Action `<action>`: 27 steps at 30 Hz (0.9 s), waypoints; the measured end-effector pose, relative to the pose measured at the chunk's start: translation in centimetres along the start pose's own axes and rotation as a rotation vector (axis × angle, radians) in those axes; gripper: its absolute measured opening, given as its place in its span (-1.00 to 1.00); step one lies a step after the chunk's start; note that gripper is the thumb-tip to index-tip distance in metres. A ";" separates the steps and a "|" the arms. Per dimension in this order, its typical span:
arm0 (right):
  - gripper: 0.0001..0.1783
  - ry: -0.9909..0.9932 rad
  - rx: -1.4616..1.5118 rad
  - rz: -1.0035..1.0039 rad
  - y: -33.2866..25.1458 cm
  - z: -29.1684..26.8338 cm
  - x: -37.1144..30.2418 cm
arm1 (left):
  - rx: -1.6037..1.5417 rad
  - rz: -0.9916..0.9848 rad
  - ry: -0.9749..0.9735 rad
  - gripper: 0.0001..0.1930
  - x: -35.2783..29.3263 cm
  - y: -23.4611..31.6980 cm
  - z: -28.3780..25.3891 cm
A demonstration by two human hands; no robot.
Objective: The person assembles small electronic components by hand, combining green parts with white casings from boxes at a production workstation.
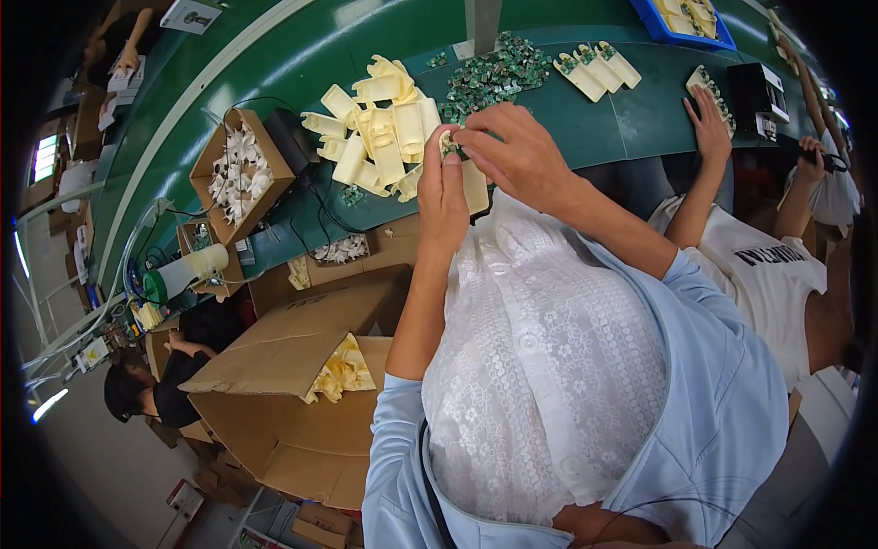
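My left hand is closed around a cream plastic shell, the same kind as those heaped in front of it. My right hand is bent over the upper end of this shell. Its thumb and fingers are pinched at a small green circuit board, partly hidden by the fingertips. Just left of my hands lies a loose pile of cream shells. Beyond my right hand spreads a heap of small green circuit boards.
Three shells with boards lie at the right, before a co-worker's hand. A blue bin stands at the back right. Left are a carton of white parts, cables and a black box. An open carton stands beside my left arm.
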State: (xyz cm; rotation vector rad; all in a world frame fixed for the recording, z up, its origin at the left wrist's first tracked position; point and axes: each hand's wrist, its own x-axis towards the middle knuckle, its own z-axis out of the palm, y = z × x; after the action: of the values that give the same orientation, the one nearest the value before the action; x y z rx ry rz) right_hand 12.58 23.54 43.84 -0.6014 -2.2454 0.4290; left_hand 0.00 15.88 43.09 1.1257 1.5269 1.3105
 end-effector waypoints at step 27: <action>-0.65 -0.072 1.079 0.834 1.0 3.2 -3.2 | -0.430 -0.233 0.063 -0.62 0.5 -2.2 1.3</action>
State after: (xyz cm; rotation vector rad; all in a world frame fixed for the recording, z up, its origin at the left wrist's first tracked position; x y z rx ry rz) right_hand 12.42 22.24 39.35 -0.8599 -1.3683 1.9015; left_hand 0.87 16.56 40.73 0.6218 1.2907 1.4313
